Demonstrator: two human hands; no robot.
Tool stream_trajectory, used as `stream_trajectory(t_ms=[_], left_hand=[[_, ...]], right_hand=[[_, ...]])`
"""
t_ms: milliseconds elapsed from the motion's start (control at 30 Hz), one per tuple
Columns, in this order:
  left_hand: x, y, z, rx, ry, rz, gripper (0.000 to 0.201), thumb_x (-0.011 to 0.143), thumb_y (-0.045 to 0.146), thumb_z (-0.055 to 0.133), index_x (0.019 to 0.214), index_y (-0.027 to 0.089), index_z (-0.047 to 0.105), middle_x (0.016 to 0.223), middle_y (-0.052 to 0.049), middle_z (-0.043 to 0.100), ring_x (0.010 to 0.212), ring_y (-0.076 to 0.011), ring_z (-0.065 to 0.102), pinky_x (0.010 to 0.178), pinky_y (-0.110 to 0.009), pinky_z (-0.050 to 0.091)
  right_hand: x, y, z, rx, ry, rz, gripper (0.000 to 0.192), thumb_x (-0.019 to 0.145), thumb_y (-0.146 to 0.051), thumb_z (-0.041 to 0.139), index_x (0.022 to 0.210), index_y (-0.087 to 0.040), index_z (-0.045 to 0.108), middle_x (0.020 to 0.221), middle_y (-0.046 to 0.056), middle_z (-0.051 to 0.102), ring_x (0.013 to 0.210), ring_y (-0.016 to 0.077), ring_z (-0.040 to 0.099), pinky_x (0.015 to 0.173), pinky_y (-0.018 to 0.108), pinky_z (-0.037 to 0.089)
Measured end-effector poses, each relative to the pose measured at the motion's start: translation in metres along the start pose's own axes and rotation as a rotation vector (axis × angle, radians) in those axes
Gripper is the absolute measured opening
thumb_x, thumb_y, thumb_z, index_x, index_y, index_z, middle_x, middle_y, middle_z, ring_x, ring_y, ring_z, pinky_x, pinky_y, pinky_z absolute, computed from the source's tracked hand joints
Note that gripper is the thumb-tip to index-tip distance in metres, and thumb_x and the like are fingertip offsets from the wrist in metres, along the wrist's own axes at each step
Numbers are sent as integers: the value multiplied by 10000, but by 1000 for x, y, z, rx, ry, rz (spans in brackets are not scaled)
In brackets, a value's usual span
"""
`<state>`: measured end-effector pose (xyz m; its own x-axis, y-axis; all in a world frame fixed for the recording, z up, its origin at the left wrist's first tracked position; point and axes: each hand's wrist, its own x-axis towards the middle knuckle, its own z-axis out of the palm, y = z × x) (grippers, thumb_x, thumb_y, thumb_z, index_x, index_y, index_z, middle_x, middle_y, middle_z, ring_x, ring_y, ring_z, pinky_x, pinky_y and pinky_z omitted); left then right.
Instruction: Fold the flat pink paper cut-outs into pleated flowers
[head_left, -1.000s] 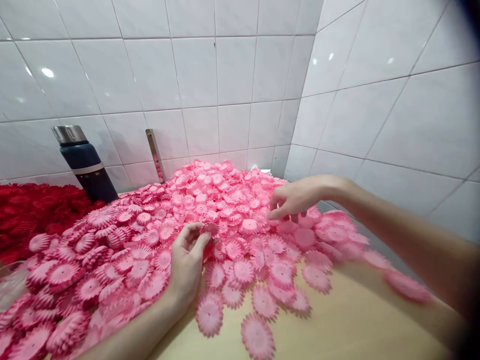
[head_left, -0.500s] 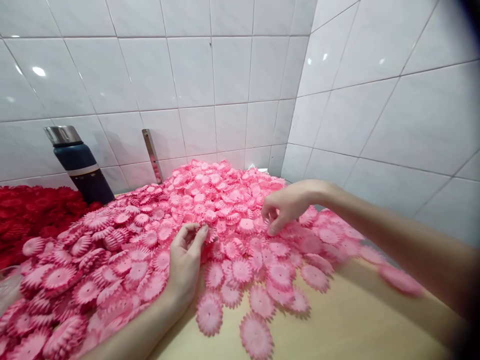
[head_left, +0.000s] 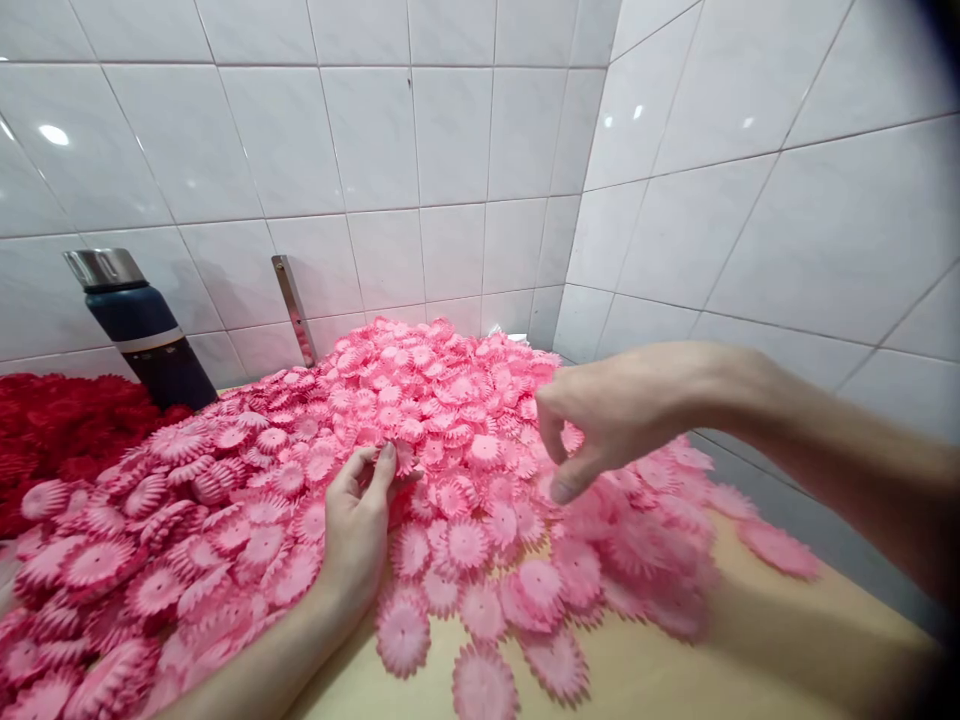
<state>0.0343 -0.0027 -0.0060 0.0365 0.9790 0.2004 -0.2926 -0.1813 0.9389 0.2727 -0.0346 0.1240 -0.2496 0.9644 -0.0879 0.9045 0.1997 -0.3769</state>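
The left hand (head_left: 358, 530) lies on the frilly pink petal discs (head_left: 450, 420), pinching one. The right hand (head_left: 611, 415) hovers above, fingers curled, holding nothing.

A heap of flat pink scalloped petal discs (head_left: 450, 470) with pale centres lay overlapping under and around the left fingers (head_left: 375, 470), spreading beneath the right fingertips (head_left: 562, 490).

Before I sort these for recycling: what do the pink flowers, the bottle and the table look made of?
Pink flowers: likely thin fabric or foam, matte, with frayed-looking fringed edges. Bottle: probably metal, dark blue matte body with a shiny steel cap. Table: looks like light wood or laminate, smooth and pale tan.
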Motion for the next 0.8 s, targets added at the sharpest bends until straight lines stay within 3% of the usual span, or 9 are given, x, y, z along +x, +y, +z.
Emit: stream_trajectory(t_ms=[100, 233, 367, 500, 533, 633, 733, 800], left_hand=[[0, 0, 0, -15, 1, -9, 227, 772, 392, 694, 782, 172, 640, 751, 21, 598, 712, -116, 565, 734, -241, 516], [0, 1, 0, 3, -1, -14, 212, 779, 371, 692, 766, 169, 628, 745, 24, 596, 706, -107, 563, 717, -223, 513], [0, 1, -1, 5, -6, -10, 215, 771, 370, 700, 766, 168, 627, 749, 25, 594, 703, -109, 563, 676, -211, 501], [0, 1, -1, 42, 8, -7, 205, 781, 351, 696, 741, 165, 621, 724, 35, 572, 676, -88, 539, 648, -174, 481], [0, 1, 0, 35, 12, -9, 201, 781, 346, 698, 743, 165, 621, 727, 35, 571, 679, -87, 546, 661, -179, 489], [1, 2, 0, -40, 41, -32, 192, 771, 343, 709, 788, 176, 614, 780, 34, 584, 707, -106, 600, 695, -227, 525], [2, 3, 0, -88, 94, -39, 204, 757, 347, 718, 811, 187, 603, 816, 33, 591, 719, -122, 635, 674, -244, 542], [3, 4, -1, -86, 118, -29, 207, 753, 347, 720, 806, 184, 604, 815, 31, 591, 721, -128, 645, 666, -246, 545]], right_hand=[[2, -23, 6, -227, -253, 17, 241, 452, -358, 867, 514, -232, 673, 478, -28, 590, 344, 87, 426, 348, 226, 239], [1, -31, 23, -263, -535, 69, 235, 491, -174, 827, 390, -211, 618, 390, -56, 534, 290, 67, 390, 301, 202, 214], [-14, -20, 34, -110, -570, 4, 284, 445, -171, 847, 338, -224, 589, 286, -104, 374, 215, 26, 231, 254, 194, 123], [-28, -24, 25, 34, -371, -77, 544, 300, -275, 898, 238, -203, 363, 244, -117, 237, 202, 1, 92, 238, 217, 56], [-28, -29, 19, 2, -306, -69, 607, 332, -287, 899, 242, -194, 306, 249, -110, 229, 211, -1, 80, 241, 223, 40], [-17, -56, -3, -195, -164, -57, 628, 694, -336, 752, 304, -180, 286, 284, -67, 265, 229, 14, 128, 265, 235, 49], [15, -86, -17, -210, 186, -171, 551, 762, -292, 694, 399, -182, 295, 346, -54, 310, 270, 30, 240, 303, 224, 143], [46, -102, -15, -53, 457, -281, 464, 790, -318, 666, 469, -187, 358, 397, -53, 324, 333, 49, 321, 356, 210, 222]])
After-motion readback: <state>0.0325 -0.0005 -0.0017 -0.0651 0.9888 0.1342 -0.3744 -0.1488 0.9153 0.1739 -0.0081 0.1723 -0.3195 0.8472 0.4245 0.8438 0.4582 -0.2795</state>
